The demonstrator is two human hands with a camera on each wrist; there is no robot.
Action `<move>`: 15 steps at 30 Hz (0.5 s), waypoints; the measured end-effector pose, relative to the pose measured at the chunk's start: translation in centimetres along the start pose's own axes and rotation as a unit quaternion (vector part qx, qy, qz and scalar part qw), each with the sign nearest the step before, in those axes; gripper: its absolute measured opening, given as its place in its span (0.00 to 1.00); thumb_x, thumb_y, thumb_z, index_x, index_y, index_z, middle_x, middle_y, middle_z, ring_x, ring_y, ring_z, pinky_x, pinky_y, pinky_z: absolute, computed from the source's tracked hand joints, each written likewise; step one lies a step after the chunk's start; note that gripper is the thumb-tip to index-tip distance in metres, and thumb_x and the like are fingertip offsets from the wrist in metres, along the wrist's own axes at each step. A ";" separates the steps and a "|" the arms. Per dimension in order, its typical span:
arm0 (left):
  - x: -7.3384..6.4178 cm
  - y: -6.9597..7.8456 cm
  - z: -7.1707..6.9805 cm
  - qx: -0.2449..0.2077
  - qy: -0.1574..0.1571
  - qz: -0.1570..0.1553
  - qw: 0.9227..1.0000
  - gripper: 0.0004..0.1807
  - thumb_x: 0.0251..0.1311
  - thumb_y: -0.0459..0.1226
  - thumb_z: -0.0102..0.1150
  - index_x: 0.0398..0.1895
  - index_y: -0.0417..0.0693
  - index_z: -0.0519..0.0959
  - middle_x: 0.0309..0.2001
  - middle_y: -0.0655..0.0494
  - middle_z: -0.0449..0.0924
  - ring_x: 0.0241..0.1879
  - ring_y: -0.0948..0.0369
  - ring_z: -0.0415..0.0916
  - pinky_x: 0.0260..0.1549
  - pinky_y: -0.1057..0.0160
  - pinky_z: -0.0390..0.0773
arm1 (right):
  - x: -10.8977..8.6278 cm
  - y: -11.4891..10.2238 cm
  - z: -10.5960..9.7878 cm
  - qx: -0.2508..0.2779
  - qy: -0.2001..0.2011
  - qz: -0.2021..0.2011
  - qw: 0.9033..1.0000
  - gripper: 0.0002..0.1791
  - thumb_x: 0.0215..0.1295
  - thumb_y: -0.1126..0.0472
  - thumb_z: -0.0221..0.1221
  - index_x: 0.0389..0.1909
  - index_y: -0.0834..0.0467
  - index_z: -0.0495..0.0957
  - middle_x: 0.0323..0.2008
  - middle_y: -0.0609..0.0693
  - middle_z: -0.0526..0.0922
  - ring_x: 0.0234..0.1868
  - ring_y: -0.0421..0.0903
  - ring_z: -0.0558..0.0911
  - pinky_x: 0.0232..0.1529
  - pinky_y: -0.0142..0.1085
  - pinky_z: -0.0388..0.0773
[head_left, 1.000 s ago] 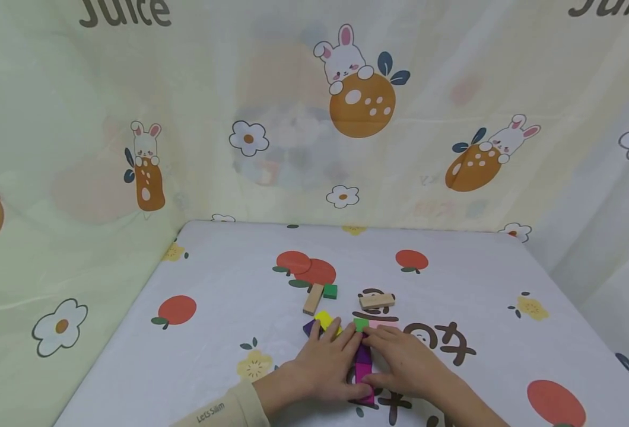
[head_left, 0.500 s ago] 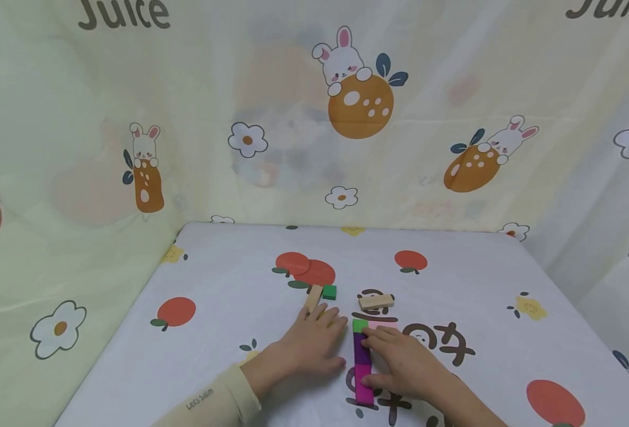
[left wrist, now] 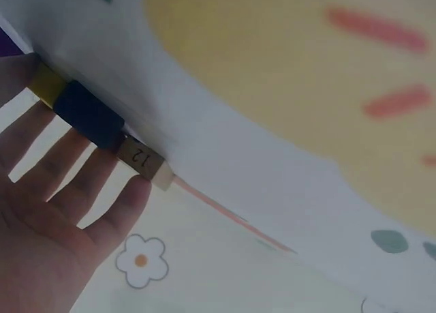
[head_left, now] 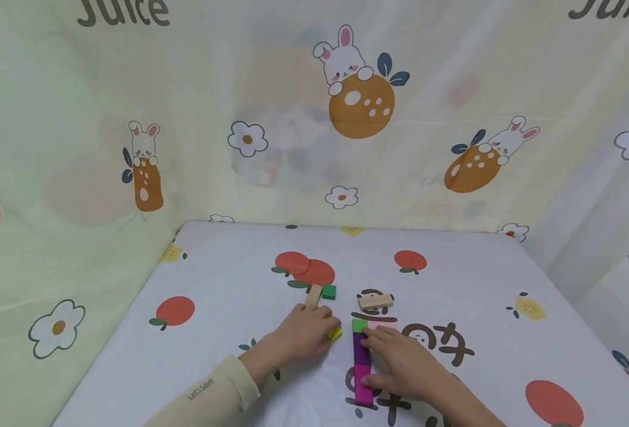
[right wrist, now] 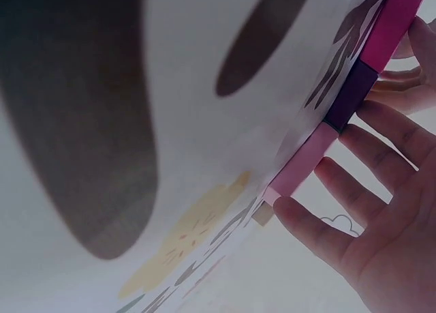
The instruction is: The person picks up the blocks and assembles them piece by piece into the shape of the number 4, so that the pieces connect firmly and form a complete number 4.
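My left hand [head_left: 305,331] bends over a yellow block [head_left: 334,334], thumb and index finger at its two sides. In the left wrist view, a dark blue block [left wrist: 90,115] lies beside the yellow one along my fingers, with a wooden block [left wrist: 141,157] marked 12 past it. The right hand [head_left: 402,362] rests with extended fingers along a row of blocks: a light green block [head_left: 359,325], a purple block [head_left: 361,349] and a magenta block [head_left: 364,388]. Its fingertips also touch a pink block [right wrist: 303,164], and its thumb lies against the magenta block.
Beyond the left hand, a plain wooden block [head_left: 313,294] stands out next to a dark green cube [head_left: 329,292]. Another wooden block [head_left: 375,302] lies behind the row. A printed white cloth [head_left: 229,279] covers the table, with a patterned curtain [head_left: 272,196] behind.
My left hand has left the row, moved left to the yellow and dark blue blocks, and curled its fingers there. The right hand stays on the row.
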State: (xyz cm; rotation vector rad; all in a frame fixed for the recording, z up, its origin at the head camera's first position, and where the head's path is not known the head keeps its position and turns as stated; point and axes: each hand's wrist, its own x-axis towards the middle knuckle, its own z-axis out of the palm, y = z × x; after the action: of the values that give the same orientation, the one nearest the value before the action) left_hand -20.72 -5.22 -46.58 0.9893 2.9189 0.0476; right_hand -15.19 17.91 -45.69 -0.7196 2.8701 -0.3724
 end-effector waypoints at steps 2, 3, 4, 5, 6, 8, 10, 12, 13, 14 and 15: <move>0.1 0.0 0.0 0.006 0.003 -0.003 1.000 0.19 0.65 0.46 0.68 0.60 0.65 0.82 0.53 0.62 0.82 0.50 0.61 0.76 0.57 0.55 0.77 | 0.0 -0.1 0.0 0.007 -0.006 0.006 1.000 0.37 0.56 0.36 0.72 0.62 0.53 0.82 0.71 0.51 0.76 0.74 0.58 0.70 0.70 0.60 0.70; 0.1 0.0 0.0 0.009 0.005 -0.003 1.000 0.19 0.65 0.45 0.68 0.59 0.66 0.83 0.52 0.63 0.82 0.49 0.61 0.76 0.56 0.56 0.77 | 0.0 -0.1 0.1 0.009 -0.008 0.008 1.000 0.37 0.55 0.36 0.72 0.62 0.53 0.82 0.71 0.51 0.76 0.74 0.57 0.70 0.70 0.60 0.70; 0.2 0.0 0.0 0.010 0.007 -0.004 1.000 0.19 0.65 0.45 0.68 0.59 0.66 0.83 0.51 0.63 0.82 0.48 0.62 0.76 0.55 0.57 0.77 | 0.0 -0.1 0.1 0.010 -0.010 0.010 1.000 0.37 0.56 0.36 0.72 0.62 0.53 0.82 0.71 0.51 0.76 0.74 0.57 0.70 0.70 0.60 0.70; 0.2 0.0 0.1 0.010 0.010 -0.005 1.000 0.18 0.65 0.45 0.68 0.58 0.66 0.83 0.50 0.63 0.83 0.47 0.62 0.76 0.53 0.57 0.77 | 0.0 -0.1 0.1 0.010 -0.011 0.011 1.000 0.37 0.56 0.36 0.72 0.62 0.53 0.82 0.71 0.51 0.76 0.74 0.57 0.70 0.70 0.60 0.70; 0.3 0.0 0.2 0.010 0.013 -0.005 1.000 0.18 0.65 0.45 0.69 0.58 0.66 0.84 0.49 0.63 0.83 0.46 0.62 0.76 0.52 0.58 0.77 | 0.0 -0.2 0.1 0.010 -0.011 0.011 1.000 0.37 0.56 0.36 0.72 0.62 0.53 0.82 0.71 0.51 0.76 0.74 0.57 0.70 0.70 0.60 0.70; 0.4 0.0 0.3 0.010 0.019 -0.006 1.000 0.17 0.64 0.45 0.69 0.57 0.65 0.84 0.48 0.63 0.83 0.45 0.62 0.76 0.50 0.59 0.77 | 0.0 -0.2 0.1 0.008 -0.011 0.011 1.000 0.37 0.55 0.36 0.72 0.62 0.53 0.82 0.70 0.51 0.76 0.74 0.57 0.70 0.70 0.60 0.70; 0.5 0.0 0.4 0.009 0.024 -0.007 1.000 0.17 0.64 0.45 0.70 0.56 0.65 0.85 0.47 0.62 0.83 0.43 0.62 0.74 0.48 0.60 0.76 | 0.0 -0.2 0.1 0.007 -0.010 0.011 1.000 0.37 0.55 0.36 0.72 0.62 0.53 0.82 0.70 0.51 0.76 0.74 0.58 0.70 0.70 0.60 0.70; 0.6 -0.1 0.5 0.011 0.030 -0.008 0.999 0.17 0.64 0.46 0.70 0.56 0.65 0.85 0.46 0.62 0.83 0.42 0.63 0.74 0.46 0.60 0.76 | 0.0 -0.2 0.1 0.007 -0.009 0.012 1.000 0.37 0.56 0.36 0.72 0.61 0.53 0.82 0.70 0.51 0.77 0.74 0.58 0.70 0.70 0.60 0.70; 0.7 -0.1 0.5 0.011 0.032 -0.009 0.999 0.17 0.63 0.46 0.70 0.56 0.65 0.85 0.45 0.62 0.83 0.42 0.63 0.74 0.46 0.60 0.76 | 0.0 -0.2 0.1 0.007 -0.009 0.013 1.000 0.37 0.56 0.36 0.72 0.61 0.53 0.82 0.70 0.51 0.77 0.74 0.58 0.70 0.70 0.61 0.70; 0.8 -0.1 0.5 0.012 0.035 -0.009 0.999 0.17 0.63 0.46 0.71 0.55 0.65 0.85 0.44 0.62 0.83 0.42 0.63 0.75 0.45 0.60 0.76 | -0.1 -0.3 0.1 0.007 -0.008 0.012 1.000 0.37 0.56 0.36 0.72 0.61 0.53 0.82 0.70 0.52 0.77 0.74 0.58 0.70 0.70 0.61 0.70; 0.8 -0.1 0.6 0.012 0.036 -0.010 0.999 0.17 0.63 0.47 0.71 0.55 0.65 0.85 0.44 0.62 0.83 0.41 0.63 0.75 0.45 0.60 0.76 | -0.1 -0.2 0.1 0.008 -0.007 0.011 1.000 0.37 0.56 0.36 0.71 0.61 0.53 0.82 0.70 0.52 0.77 0.74 0.58 0.70 0.70 0.61 0.70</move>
State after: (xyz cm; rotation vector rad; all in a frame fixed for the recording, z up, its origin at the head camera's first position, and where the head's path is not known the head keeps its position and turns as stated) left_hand -21.41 -4.78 -47.18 0.9819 3.0016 0.0503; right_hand -15.00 17.71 -45.71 -0.6837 2.8568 -0.3847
